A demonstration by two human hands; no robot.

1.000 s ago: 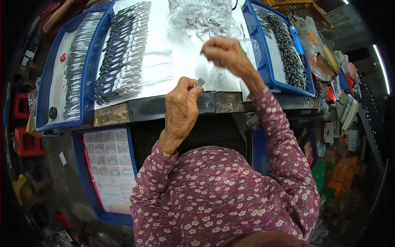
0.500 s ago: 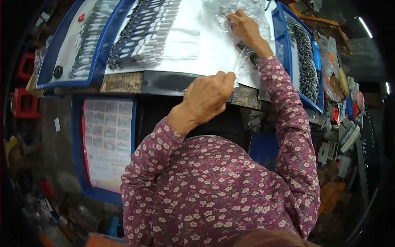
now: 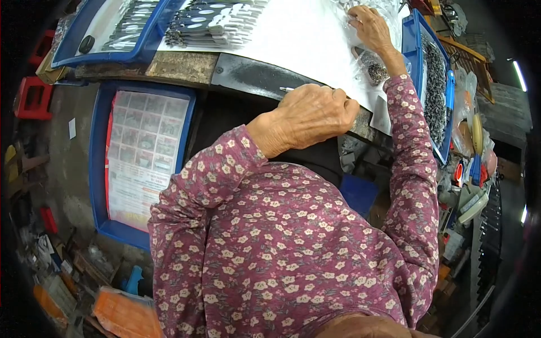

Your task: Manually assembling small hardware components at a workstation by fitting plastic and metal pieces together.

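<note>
My left hand [image 3: 315, 112] rests as a closed fist on the dark front edge of the workbench [image 3: 248, 73]. A thin silver metal piece [image 3: 286, 89] sticks out of it on the left. My right hand [image 3: 372, 28] reaches far across the white sheet [image 3: 304, 39] to a heap of clear plastic bags with small metal parts [image 3: 389, 8]. Its fingertips are bent down into that heap, so what they grip is hidden. A small bag of dark parts [image 3: 375, 70] lies just below that wrist.
Rows of dark and silver metal parts [image 3: 208, 22] lie at the top of the sheet. A blue tray [image 3: 112, 39] sits far left and another with small dark parts [image 3: 434, 84] at right. Under the bench stands a blue tray with a printed sheet [image 3: 141, 158]; a red stool [image 3: 34, 96] stands at left.
The view has tilted down toward my lap. My right hand has stretched from the middle of the sheet to the bag heap. My left hand stays on the bench edge, now a tighter fist.
</note>
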